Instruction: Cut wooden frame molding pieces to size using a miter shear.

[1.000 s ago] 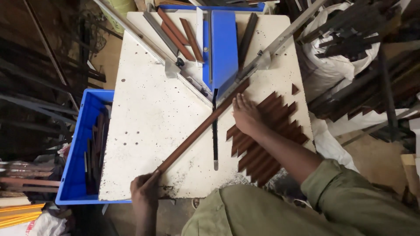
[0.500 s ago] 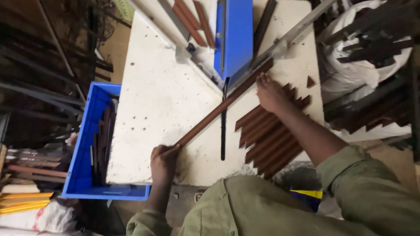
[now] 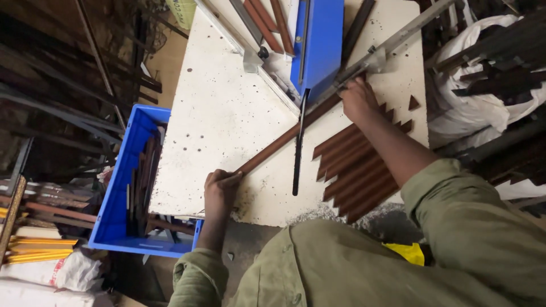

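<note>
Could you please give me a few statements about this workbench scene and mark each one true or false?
1. The left hand holds the near end of a long brown strip. True.
2. The right hand rests on the blue crate. False: it presses the strip beside the metal fence.
3. A row of cut brown pieces lies on the white table. True.
4. The blue crate sits on the table. False: it stands beside it, lower, holding strips.
5. The blue cutter is red. False: it is blue.
</note>
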